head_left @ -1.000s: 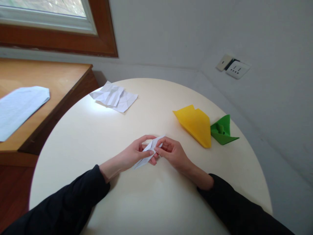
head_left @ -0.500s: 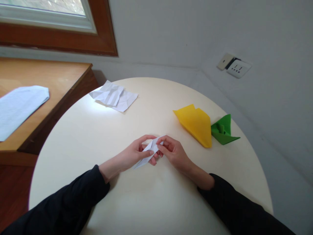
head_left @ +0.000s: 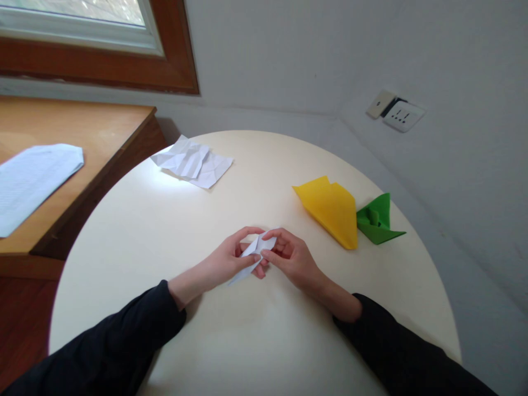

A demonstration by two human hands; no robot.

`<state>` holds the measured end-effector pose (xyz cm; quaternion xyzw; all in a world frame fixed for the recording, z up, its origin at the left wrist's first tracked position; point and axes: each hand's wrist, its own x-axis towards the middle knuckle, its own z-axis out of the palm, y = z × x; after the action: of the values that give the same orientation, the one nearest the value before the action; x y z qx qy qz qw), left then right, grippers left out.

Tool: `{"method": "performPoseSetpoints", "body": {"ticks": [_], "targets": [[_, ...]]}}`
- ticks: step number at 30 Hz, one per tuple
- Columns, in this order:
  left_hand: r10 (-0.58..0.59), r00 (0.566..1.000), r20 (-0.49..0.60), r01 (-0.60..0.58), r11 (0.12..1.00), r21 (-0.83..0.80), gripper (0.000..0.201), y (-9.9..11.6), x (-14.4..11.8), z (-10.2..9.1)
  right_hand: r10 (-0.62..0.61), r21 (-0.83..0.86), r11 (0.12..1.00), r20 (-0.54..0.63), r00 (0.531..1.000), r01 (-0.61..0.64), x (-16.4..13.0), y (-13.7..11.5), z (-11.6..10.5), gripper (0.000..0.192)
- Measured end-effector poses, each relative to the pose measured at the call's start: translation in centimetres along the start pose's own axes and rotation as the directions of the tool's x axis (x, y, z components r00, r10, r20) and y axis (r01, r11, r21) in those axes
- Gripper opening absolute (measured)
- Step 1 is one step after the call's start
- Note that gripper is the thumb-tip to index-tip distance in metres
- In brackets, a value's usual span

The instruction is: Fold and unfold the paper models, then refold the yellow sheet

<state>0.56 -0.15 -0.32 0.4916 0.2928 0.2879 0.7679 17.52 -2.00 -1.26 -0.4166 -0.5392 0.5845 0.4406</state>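
Both hands have barely shifted: left hand point(head_left: 225, 261) and right hand point(head_left: 291, 258) pinch the small white folded paper point(head_left: 252, 254) between them. It looks already narrow and many-layered, though unfinished; a finished-looking yellow fold point(head_left: 330, 209) lies beyond the right hand.

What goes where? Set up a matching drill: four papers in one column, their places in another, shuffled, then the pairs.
Things:
1. small white fold
2. yellow fold
3. green fold
4. creased white sheet

Places:
A. far left part of the round table
B. pinched between the left hand and the right hand
C. nearest the table's right edge
D. just left of the green one

Pairs: 1-B, 2-D, 3-C, 4-A
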Motion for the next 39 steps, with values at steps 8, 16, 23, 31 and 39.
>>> {"method": "performPoseSetpoints", "body": {"ticks": [8, 16, 23, 31, 39], "targets": [[-0.005, 0.999, -0.047, 0.007, 1.000, 0.029, 0.060, 0.6, -0.1, 0.3, -0.058, -0.059, 0.997, -0.045, 0.997, 0.055, -0.2, 0.0, 0.0, 0.024], [0.111, 0.976, -0.188, -0.059, 0.963, 0.263, 0.049, 0.6, -0.2, 0.4, -0.180, -0.193, 0.968, -0.080, 0.980, 0.161, -0.3, 0.3, 0.0, 0.019], [0.261, 0.941, -0.215, -0.157, 0.899, 0.408, 0.027, 0.0, -0.3, 0.3, -0.219, -0.183, 0.963, -0.108, 0.970, 0.197, -0.2, 0.5, 0.1, 0.022], [0.241, 0.932, -0.270, -0.099, 0.888, 0.450, 0.025, -0.3, -0.1, 0.1, -0.230, -0.155, 0.965, -0.107, 0.967, 0.213, -0.4, 0.8, 0.3, 0.021], [0.147, 0.924, -0.352, -0.078, 0.976, 0.201, 0.032, 0.5, 0.1, 0.0, -0.316, -0.237, 0.931, -0.143, 0.938, 0.277, -0.7, 0.5, 0.4, 0.020]]}}
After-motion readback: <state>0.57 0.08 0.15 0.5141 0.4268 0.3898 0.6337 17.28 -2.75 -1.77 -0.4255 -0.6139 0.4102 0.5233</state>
